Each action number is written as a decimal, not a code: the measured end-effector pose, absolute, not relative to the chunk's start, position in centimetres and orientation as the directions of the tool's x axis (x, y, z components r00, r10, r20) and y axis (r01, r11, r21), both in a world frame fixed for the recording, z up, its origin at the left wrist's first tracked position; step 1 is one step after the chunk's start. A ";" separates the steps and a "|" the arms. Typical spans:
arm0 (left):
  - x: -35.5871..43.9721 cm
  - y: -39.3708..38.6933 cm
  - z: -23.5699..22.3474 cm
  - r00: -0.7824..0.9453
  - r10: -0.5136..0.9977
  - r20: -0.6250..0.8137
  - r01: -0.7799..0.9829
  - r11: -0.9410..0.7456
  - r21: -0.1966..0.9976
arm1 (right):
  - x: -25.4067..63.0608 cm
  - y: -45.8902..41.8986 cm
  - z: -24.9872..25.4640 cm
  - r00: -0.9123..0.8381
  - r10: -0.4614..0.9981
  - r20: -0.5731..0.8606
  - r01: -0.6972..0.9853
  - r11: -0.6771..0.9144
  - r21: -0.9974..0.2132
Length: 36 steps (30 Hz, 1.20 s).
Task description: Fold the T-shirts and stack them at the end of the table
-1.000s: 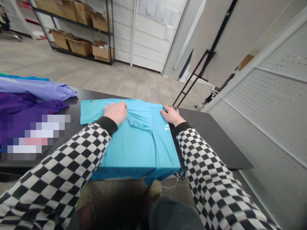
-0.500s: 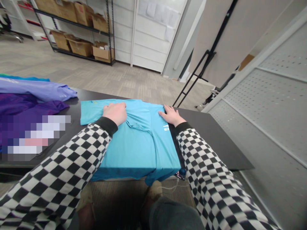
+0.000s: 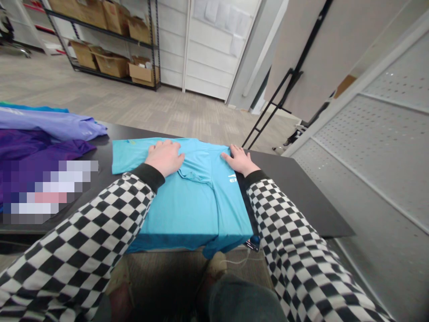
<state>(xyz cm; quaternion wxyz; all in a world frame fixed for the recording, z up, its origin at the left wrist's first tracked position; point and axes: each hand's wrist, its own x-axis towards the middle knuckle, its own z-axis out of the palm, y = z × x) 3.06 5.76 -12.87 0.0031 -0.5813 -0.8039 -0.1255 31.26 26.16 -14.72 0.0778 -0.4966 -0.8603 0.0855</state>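
Left hand [image 3: 164,157] flat, open on turquoise T-shirt [image 3: 197,210], no grip; right hand [image 3: 240,161] likewise open, pressing shirt's far right edge. Shirt lies mid black table [image 3: 295,199], long axis near-far, overhanging near edge.

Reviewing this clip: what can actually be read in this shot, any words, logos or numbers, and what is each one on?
"E", white, with a stroke above it, on the turquoise T-shirt by the right hand; any further letters are hidden.
Small yellow-green mark near the shirt's far corner: too small to read.
Paper sheets on the white panels: too far off to read.
Pixelated patch at left: blurred, unreadable.
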 end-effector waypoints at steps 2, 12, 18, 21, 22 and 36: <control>3.6 5.9 -13.2 -0.215 0.971 0.104 0.960 0.191 0.207 | 31.3 25.4 -14.2 -0.525 0.841 0.131 0.813 0.541 -0.216; 4.2 6.3 -13.4 -0.053 0.996 -0.076 0.975 0.068 0.210 | 28.9 21.8 -14.2 -0.710 0.699 -0.079 0.700 0.691 -0.177; 3.0 5.3 -12.1 0.143 0.972 0.188 0.905 -0.205 0.373 | 29.0 22.0 -14.3 -0.711 0.701 -0.050 0.696 0.694 -0.185; 3.2 4.8 -11.7 0.282 0.954 0.104 0.862 -0.299 0.409 | 29.1 22.2 -14.4 -0.717 0.695 -0.047 0.689 0.698 -0.195; 3.3 4.6 -11.5 0.311 0.946 0.091 0.853 -0.321 0.412 | 29.1 22.3 -14.5 -0.718 0.695 -0.046 0.688 0.698 -0.197; 4.5 3.2 -9.5 0.331 0.942 -0.054 0.867 -0.281 0.411 | 29.3 22.7 -14.8 -0.714 0.700 0.016 0.673 0.692 -0.262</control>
